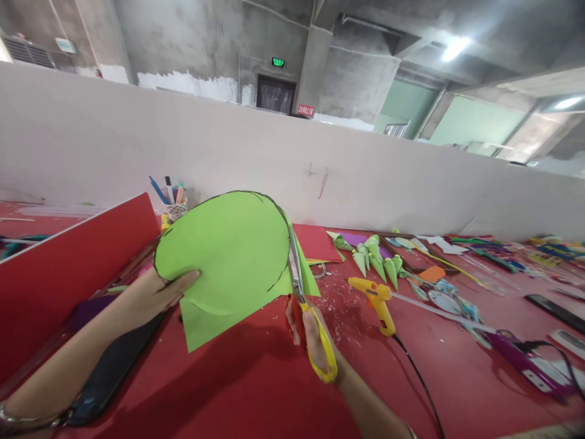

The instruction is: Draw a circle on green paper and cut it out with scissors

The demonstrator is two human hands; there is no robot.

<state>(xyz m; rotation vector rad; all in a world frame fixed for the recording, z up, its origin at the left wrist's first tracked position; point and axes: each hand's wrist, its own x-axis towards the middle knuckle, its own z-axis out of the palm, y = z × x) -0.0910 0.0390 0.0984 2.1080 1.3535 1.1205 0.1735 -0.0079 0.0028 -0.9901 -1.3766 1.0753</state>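
A light green paper sheet (pixel 228 250) with a rounded edge and a dark drawn outline is raised above the red table (pixel 256 378). My left hand (pixel 167 291) pinches it at its lower left, thumb on top. My right hand (pixel 313 329) is closed round the yellow and red handles of the scissors (pixel 296 268). The blades point away from me and lie at the right side of the paper, along the dark line. A strip of green paper hangs to the right of the blades.
A yellow glue gun (pixel 375 300) with a black cord lies right of the scissors. Green paper cones (pixel 375 256) and red paper (pixel 317 242) are behind. A pen cup (pixel 176 208) and a red board (pixel 82 274) stand left, near a dark device (pixel 114 372).
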